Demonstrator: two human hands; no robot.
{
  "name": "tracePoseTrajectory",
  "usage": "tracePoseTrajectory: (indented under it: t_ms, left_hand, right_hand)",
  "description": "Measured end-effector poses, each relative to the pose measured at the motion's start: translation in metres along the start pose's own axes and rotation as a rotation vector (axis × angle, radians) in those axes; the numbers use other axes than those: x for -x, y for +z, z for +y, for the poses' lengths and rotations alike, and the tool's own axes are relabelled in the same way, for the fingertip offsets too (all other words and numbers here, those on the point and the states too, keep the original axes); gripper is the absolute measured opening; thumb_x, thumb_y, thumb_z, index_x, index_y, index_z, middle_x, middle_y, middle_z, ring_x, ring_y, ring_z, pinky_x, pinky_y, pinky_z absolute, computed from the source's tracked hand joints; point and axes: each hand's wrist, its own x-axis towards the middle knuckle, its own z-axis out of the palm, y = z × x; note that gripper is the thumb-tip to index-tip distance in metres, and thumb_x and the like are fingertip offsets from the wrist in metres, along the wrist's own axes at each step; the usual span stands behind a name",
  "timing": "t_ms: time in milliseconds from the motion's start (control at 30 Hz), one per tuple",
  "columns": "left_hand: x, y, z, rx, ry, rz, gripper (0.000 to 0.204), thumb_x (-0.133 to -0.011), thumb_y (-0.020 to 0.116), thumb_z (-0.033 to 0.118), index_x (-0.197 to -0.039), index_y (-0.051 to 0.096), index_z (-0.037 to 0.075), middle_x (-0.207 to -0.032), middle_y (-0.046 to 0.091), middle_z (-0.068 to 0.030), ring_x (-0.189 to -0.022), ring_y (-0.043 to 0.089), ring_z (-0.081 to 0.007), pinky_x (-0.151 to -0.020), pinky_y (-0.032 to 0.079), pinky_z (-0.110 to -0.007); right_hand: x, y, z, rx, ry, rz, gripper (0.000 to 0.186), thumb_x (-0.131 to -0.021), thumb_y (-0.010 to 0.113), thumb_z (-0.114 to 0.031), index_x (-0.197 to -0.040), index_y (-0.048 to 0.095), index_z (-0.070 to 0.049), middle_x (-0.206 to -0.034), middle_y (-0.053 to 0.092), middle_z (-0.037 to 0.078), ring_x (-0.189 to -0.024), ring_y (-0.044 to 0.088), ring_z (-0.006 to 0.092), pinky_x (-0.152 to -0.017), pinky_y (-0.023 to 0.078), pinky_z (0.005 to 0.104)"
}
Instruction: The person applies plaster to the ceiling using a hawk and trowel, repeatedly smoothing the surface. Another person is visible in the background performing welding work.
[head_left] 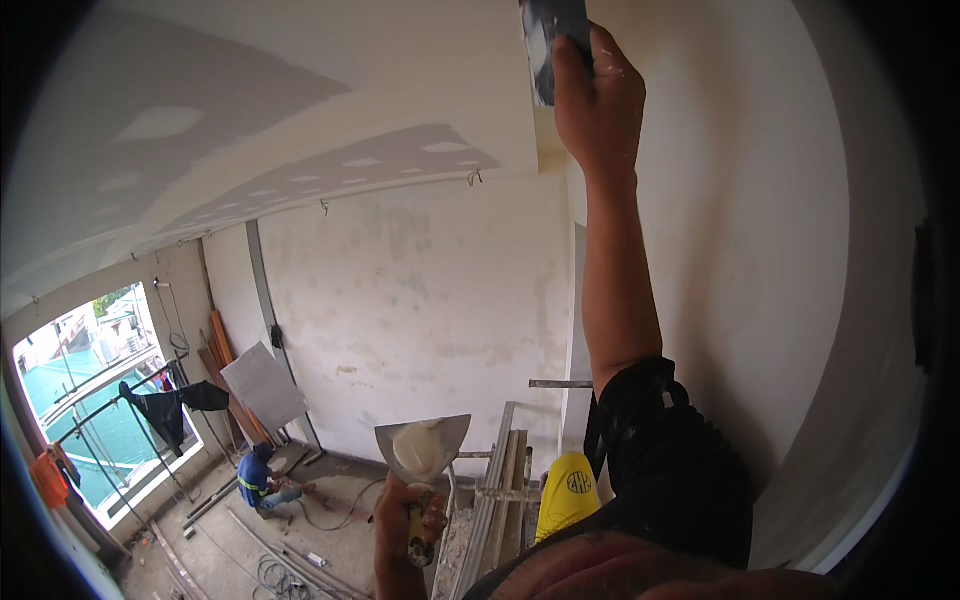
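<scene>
White compound (420, 450) was, by my judgement, being spread near the ceiling (470, 90); the next stroke called for level, even pressure. Right hand (603, 105), closed, gripped a smeared metal blade (560, 18) overhead. Left hand (402, 512), wrapped round its handle, held a wide trowel (456, 430) low, bearing the compound in a smooth mound.

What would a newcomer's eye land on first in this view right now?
Probably the right hand, raised near the top edge, right of centre, gripping a dark flat blade. Next comes the left hand at the lower centre, holding up a broad trowel with a mound of white paste on it. After those, the bright window opening at far left and a person in blue, low down at lower left, stand out.
</scene>
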Motion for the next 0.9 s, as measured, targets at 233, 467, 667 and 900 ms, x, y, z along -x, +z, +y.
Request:
tracePoseTrajectory:
  t_ms: [233,467,667,900]
  left_hand:
    - [0.002,0.01,0.0,-0.076,0.045,-0.009,0.055,-0.084,0.039,0.01,-0.14,0.038,0.013,-0.073,0.052,-0.0167,-0.045,0.044,-0.0155,-0.034,0.037,-0.026]
    - [0.003,0.015,0.0,-0.06,0.047,-0.023,0.054,-0.085,0.039,0.009,-0.139,0.038,0.01,-0.069,0.051,-0.0163,-0.043,0.043,-0.0165,-0.032,0.035,-0.027]
    - [0.005,0.016,-0.001,-0.089,0.069,-0.032,0.052,-0.086,0.038,0.009,-0.138,0.039,0.009,-0.066,0.051,-0.0162,-0.041,0.041,-0.0173,-0.032,0.035,-0.028]
    - [0.005,0.015,-0.001,-0.018,0.006,-0.048,0.055,-0.087,0.04,0.01,-0.141,0.037,0.011,-0.069,0.052,-0.0171,-0.04,0.041,-0.0176,-0.033,0.037,-0.029]
  right_hand:
    - [-0.009,-0.005,-0.024,-0.045,-0.125,-0.021,0.025,-0.099,0.055,-0.01,-0.119,0.063,0.002,-0.078,0.067,0.006,-0.066,0.062,0.013,-0.06,0.048,0.0275]
    - [-0.019,-0.004,-0.044,-0.157,-0.237,0.086,0.023,-0.099,0.056,-0.013,-0.115,0.064,0.002,-0.069,0.059,0.001,-0.06,0.052,0.0072,-0.054,0.042,0.0253]
    - [-0.027,-0.006,-0.056,-0.194,-0.336,0.119,0.024,-0.1,0.056,-0.015,-0.113,0.064,0.003,-0.069,0.059,0.001,-0.06,0.052,0.0068,-0.053,0.042,0.0253]
    - [-0.019,-0.03,-0.072,-0.141,-0.365,0.328,0.03,-0.094,0.066,-0.029,-0.106,0.07,-0.002,-0.076,0.067,0.005,-0.068,0.059,0.0127,-0.068,0.048,0.0276]
